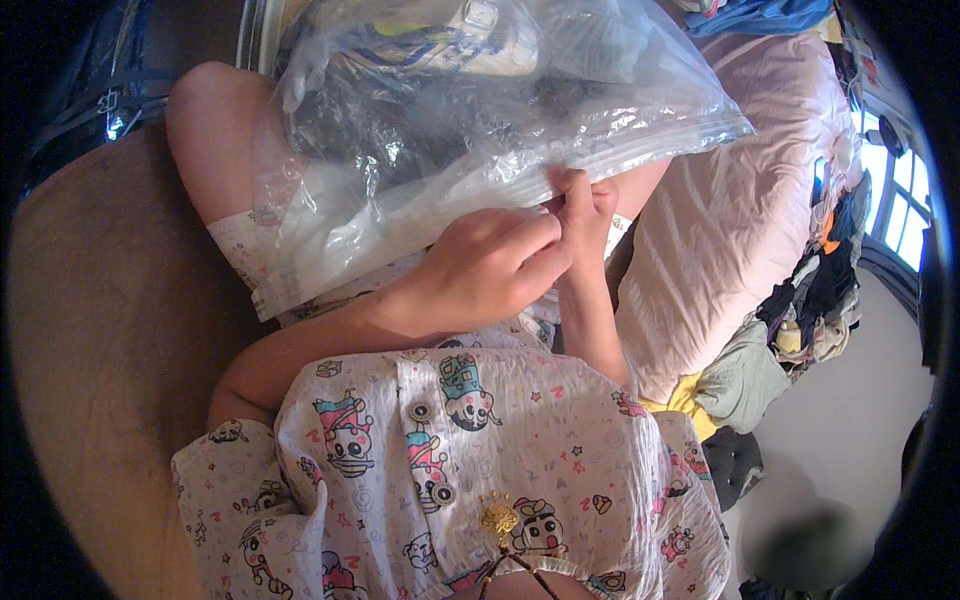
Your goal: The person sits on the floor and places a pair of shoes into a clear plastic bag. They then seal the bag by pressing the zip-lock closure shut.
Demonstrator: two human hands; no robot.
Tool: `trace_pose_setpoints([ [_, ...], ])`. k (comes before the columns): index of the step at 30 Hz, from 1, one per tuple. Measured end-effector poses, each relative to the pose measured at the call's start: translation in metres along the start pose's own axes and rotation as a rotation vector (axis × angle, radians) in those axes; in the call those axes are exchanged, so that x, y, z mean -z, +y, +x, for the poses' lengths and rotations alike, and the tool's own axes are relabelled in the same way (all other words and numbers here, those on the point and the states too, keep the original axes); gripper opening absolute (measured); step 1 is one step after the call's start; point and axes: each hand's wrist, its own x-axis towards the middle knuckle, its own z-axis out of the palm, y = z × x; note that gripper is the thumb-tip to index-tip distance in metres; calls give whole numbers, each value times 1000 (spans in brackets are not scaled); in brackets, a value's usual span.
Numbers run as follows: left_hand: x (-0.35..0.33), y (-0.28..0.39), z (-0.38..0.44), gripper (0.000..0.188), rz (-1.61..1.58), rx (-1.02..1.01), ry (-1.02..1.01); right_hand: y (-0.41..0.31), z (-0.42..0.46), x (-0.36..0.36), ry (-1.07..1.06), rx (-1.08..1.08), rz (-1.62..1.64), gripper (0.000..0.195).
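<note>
A large clear plastic bag (450, 142) lies across my bare legs, its ridged closing edge running from lower left to upper right. Through the film show dark items and a white packet (480, 45) with blue and yellow-green print. My left hand (499, 262) reaches in from the left, its fingers curled at the bag's edge, where they meet my right hand. Pinched on that edge, my right hand (589, 199) has its thumb and fingertips against the plastic. What lies between the touching fingertips is hidden.
A pale pink quilt (705, 225) is bunched at the right. Beyond it are piled clothes (817, 300), a grey-green cloth (742, 375) and a yellow cloth (686, 405). A brown surface (97, 337) lies at the left. Blue fabric (765, 16) is at the top right.
</note>
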Motion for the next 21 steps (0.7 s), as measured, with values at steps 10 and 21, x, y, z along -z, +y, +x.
trace_pose_setpoints([
  [10,7,-3,4,25,119,34,20,-21,10,10,17,11,-190,19],
  [21,13,-14,7,14,358,155,89,-12,3,-6,53,-34,124,15],
])
